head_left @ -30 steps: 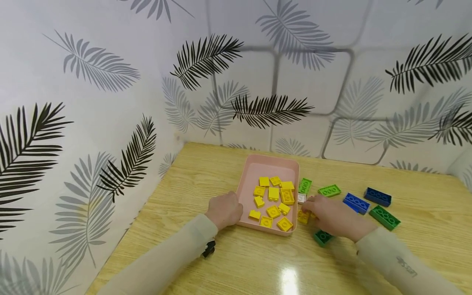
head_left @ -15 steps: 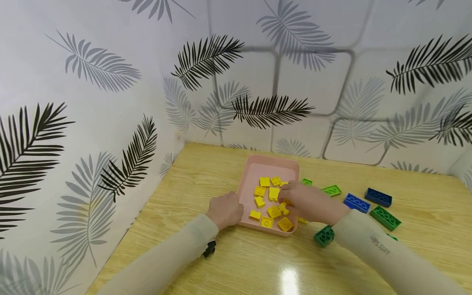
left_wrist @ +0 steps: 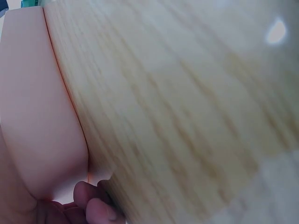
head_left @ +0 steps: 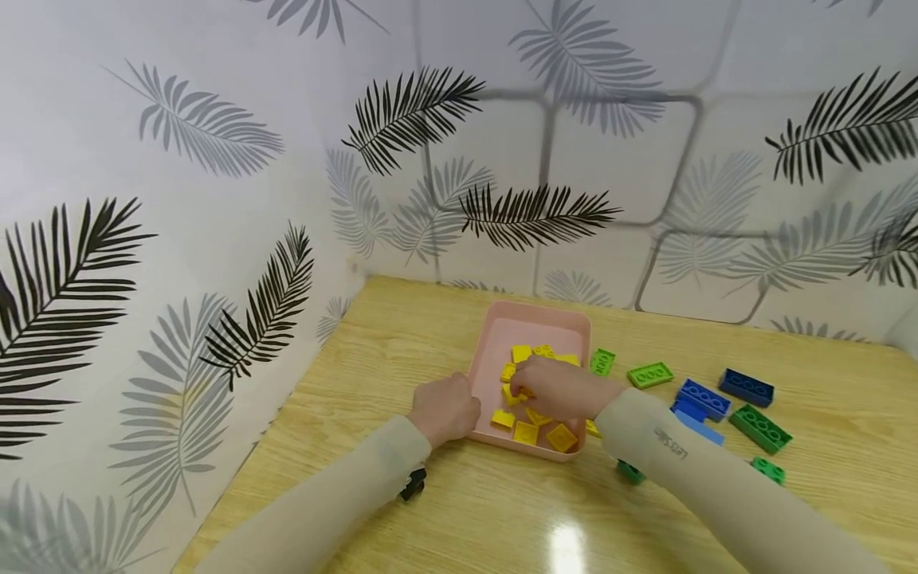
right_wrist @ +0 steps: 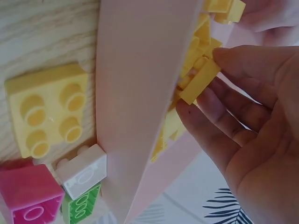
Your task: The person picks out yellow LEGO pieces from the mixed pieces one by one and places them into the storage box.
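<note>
A pink tray [head_left: 541, 323] stands on the wooden table with several yellow bricks [head_left: 526, 433] lying in it. At its front left corner, my left hand [head_left: 446, 408] grips the tray, fingers curled against the wall. The left wrist view shows the outer side of the tray [left_wrist: 42, 93] with fingertips [left_wrist: 100, 210] below it. My right hand [head_left: 562, 387] reaches over the right rim into the tray. Between thumb and fingers it pinches a yellow brick [right_wrist: 202, 84], low among the others. In the head view that hand hides part of the yellow bricks.
Right of the tray lie lime bricks [head_left: 650, 375], a blue brick [head_left: 703, 399], a navy brick [head_left: 747, 387] and a green brick [head_left: 760, 429]. Close outside the tray wall are a yellow brick [right_wrist: 49, 109], a white brick [right_wrist: 83, 170] and a magenta brick [right_wrist: 30, 191].
My right hand has moved left from the bricks beside the tray, over the rim and into the middle of the tray. My left hand has stayed at the tray's corner.
</note>
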Demonstrator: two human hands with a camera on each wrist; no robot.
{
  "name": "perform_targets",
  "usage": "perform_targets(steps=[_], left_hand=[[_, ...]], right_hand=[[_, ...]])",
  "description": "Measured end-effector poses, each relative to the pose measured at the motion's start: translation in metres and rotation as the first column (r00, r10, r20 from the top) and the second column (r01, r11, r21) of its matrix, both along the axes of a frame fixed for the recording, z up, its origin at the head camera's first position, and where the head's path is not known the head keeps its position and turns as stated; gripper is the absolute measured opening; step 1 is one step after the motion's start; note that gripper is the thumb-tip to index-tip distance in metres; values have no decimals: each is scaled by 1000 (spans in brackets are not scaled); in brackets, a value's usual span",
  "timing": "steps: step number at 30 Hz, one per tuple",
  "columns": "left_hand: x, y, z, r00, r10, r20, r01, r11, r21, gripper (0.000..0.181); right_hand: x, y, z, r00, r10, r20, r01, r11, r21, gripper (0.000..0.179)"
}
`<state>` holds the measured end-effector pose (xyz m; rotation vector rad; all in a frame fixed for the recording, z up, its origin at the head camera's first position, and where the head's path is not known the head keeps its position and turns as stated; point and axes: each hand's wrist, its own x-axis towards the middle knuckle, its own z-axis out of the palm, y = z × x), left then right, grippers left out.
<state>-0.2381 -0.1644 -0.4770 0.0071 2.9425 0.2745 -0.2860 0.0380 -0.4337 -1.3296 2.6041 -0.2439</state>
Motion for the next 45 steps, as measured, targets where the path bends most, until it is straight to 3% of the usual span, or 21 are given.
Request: perform_targets(steps=[8, 13, 22, 29, 35, 45], left_hand=[[0, 2, 4, 1000, -15, -7, 15, 1000, -4, 28], [-1, 2, 3, 1000, -9, 1, 9, 1000, 2, 28], [1, 1, 2, 1000, -15, -8, 15, 1000, -9, 29], [1, 2, 1, 1000, -12, -7, 12, 1000, -18, 30], [1, 2, 1, 1000, -17, -10, 17, 1000, -21, 30], [1, 2, 1, 1000, 14, 20, -13, 1000, -23, 31]], right_hand=[[-3, 2, 3, 999, -40, 19, 39, 997, 61, 21], [-4, 1, 4, 999, -42, -15, 43, 995, 87, 26], [-4, 1, 1, 996, -85, 20, 82, 990, 114, 16], [-3, 4, -1, 999, -38, 11, 37, 998, 59, 17], [2, 17, 5, 999, -19, -46, 18, 1000, -16, 21], [12, 65, 12, 987, -156, -48, 155, 987, -32, 10]])
